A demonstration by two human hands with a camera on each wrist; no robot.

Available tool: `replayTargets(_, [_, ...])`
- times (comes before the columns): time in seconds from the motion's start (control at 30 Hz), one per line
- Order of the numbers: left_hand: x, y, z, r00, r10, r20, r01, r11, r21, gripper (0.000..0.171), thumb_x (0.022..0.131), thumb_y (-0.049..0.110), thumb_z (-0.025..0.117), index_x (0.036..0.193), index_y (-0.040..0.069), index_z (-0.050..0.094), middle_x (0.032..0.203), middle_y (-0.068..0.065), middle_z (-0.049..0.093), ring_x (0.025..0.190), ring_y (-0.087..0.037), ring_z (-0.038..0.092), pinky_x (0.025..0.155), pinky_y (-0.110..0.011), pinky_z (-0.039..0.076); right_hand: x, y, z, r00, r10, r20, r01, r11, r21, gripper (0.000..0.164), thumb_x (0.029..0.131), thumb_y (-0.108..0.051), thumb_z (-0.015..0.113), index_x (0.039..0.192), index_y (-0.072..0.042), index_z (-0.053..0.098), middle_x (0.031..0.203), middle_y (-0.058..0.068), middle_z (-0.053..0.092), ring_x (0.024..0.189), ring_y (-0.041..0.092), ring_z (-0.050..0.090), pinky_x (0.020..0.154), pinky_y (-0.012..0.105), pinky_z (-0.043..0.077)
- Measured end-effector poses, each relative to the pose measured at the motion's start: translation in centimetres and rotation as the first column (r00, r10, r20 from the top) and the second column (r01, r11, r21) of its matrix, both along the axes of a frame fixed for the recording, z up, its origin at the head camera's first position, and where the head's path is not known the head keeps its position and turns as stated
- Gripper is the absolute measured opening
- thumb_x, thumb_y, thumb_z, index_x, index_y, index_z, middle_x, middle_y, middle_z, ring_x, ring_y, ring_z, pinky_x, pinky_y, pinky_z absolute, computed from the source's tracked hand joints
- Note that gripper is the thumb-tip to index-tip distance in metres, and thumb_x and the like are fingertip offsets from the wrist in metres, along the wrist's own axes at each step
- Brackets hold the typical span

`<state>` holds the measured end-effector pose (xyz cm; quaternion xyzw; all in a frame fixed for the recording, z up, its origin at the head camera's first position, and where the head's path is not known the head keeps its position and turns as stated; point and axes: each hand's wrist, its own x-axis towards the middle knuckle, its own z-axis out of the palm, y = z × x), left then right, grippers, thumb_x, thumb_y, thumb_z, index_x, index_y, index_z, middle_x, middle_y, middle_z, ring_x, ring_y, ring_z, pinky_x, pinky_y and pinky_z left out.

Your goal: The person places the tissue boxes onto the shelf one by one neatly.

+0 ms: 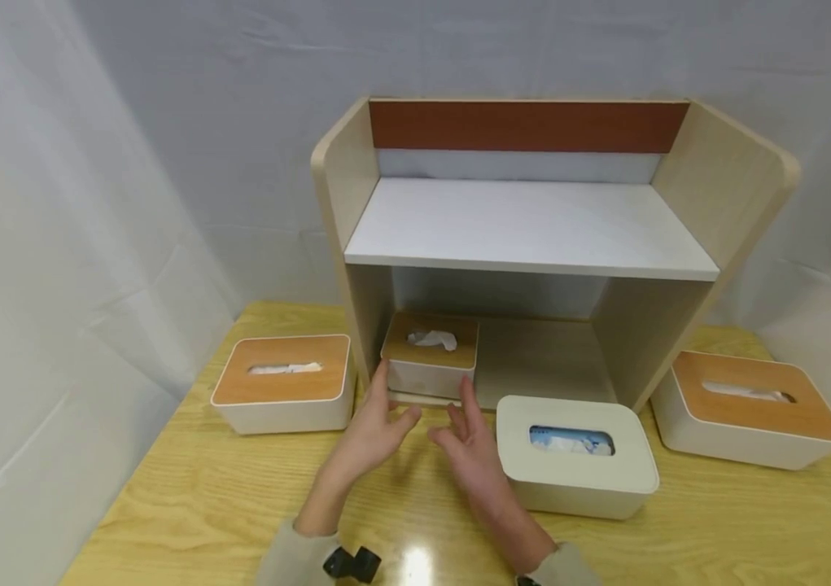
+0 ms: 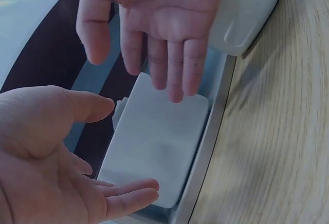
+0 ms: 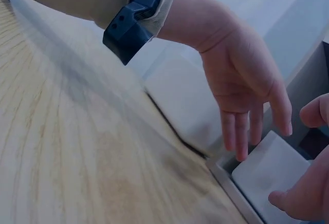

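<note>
A white tissue box with a wood-look top (image 1: 433, 340) stands in the lower left of the shelf unit, tissue showing in its slot. My left hand (image 1: 369, 431) is at the box's front left corner, its fingers stretched forward and thumb apart. Opposite it, my right hand (image 1: 472, 456) has its fingers out by the front right corner. The left wrist view shows the box's plain front face (image 2: 154, 142) between both hands; neither curls round it. Whether the fingertips touch the box, I cannot tell. A cream tissue box (image 1: 576, 443) is just right of my right hand.
The shelf unit (image 1: 532, 228) has a white upper board and wooden side walls. On the table (image 1: 239, 505), one wood-topped tissue box (image 1: 283, 387) stands outside its left wall and another (image 1: 752, 407) outside its right. Pale curtains (image 1: 129, 203) hang behind.
</note>
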<state>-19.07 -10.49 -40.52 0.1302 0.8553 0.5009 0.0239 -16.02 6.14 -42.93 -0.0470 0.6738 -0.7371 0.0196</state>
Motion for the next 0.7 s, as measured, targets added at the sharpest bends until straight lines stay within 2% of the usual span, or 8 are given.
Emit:
replayTargets(0.2, [0.3, 0.0, 0.2, 1.000, 0.007, -0.008, -0.008, 1.000, -0.020, 0.087, 0.099, 0.024, 0.060, 0.158, 0.000, 0.001, 0.163, -0.026, 0.007, 0.128, -0.049, 0.047, 0.096, -0.055, 0.049, 0.5, 0.5, 1.5, 0.999, 0.042, -0.031, -0.041, 0.999, 0.021, 0.091, 0.093, -0.012, 0.062, 0.161, -0.015, 0.002, 0.167, 0.011, 0.001, 0.149, 0.040, 0.017, 0.114, 0.054, 0.029])
replayTargets(0.37, [0.4, 0.1, 0.4, 1.000, 0.004, -0.016, -0.004, 1.000, -0.028, 0.087, 0.099, 0.026, 0.061, 0.158, 0.001, 0.002, 0.163, -0.026, 0.008, 0.128, -0.049, 0.047, 0.097, -0.055, 0.049, 0.8, 0.9, 2.6, 0.998, 0.035, -0.048, -0.034, 0.999, 0.017, 0.089, 0.093, -0.009, 0.061, 0.161, -0.016, 0.004, 0.166, 0.012, 0.007, 0.148, 0.038, 0.021, 0.113, 0.051, 0.032])
replayTargets(0.6, [1.0, 0.5, 1.1, 0.999, -0.002, -0.033, 0.002, 1.000, -0.020, 0.086, 0.099, 0.023, 0.061, 0.159, 0.002, 0.003, 0.161, -0.028, 0.011, 0.129, -0.047, 0.046, 0.096, -0.055, 0.049, 1.2, 2.1, 4.1, 0.995, 0.029, -0.093, -0.030, 0.999, -0.013, 0.087, 0.094, -0.005, 0.058, 0.161, -0.016, 0.004, 0.166, 0.010, 0.008, 0.149, 0.037, 0.020, 0.115, 0.052, 0.026])
replayTargets(0.7, [1.3, 0.7, 1.5, 0.999, -0.007, -0.042, 0.006, 1.000, -0.020, 0.086, 0.099, 0.023, 0.061, 0.159, 0.002, 0.004, 0.161, -0.028, 0.013, 0.129, -0.046, 0.046, 0.094, -0.054, 0.050, 1.3, 2.7, 4.7, 0.993, 0.037, -0.114, -0.034, 0.999, 0.025, 0.088, 0.095, -0.006, 0.060, 0.161, -0.019, 0.003, 0.166, 0.009, 0.006, 0.149, 0.036, 0.019, 0.114, 0.052, 0.028])
